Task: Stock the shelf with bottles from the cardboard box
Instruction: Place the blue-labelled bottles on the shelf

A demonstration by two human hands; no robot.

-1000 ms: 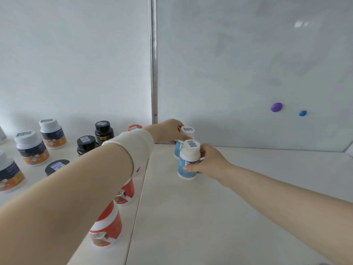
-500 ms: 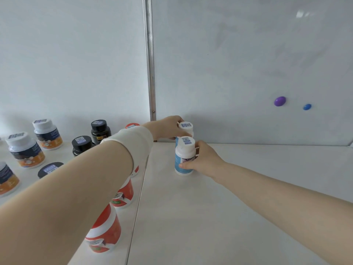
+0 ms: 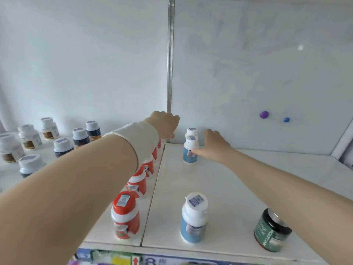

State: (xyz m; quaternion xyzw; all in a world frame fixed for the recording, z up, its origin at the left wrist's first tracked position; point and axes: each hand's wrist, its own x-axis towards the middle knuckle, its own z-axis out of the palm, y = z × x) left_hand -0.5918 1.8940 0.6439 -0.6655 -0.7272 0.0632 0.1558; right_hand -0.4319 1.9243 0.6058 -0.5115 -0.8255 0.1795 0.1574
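Ok, right hand (image 3: 214,145) spread, thumb touching blue-label bottle (image 3: 190,153) at its left; lift away straight, don't bump rear bottle (image 3: 191,131). Left hand (image 3: 164,125) curled, grip can't tell.

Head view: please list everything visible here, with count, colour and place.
Blue-labelled white-capped plastic bottles: three; two at back of right panel, one near front.
Red-and-white plastic bottles: at least four; row on left panel, partly behind the left forearm.
White-capped bottles with dark labels: about seven; far left.
Dark green jar with black lid: one; front right.
Round magnets: two, one purple, one blue; on white back panel.
White shelf: one; under everything.
Left hand: fingers curled, near back panel, apart from the blue bottles.
Right hand: fingers relaxed, thumb touching the nearer back bottle.
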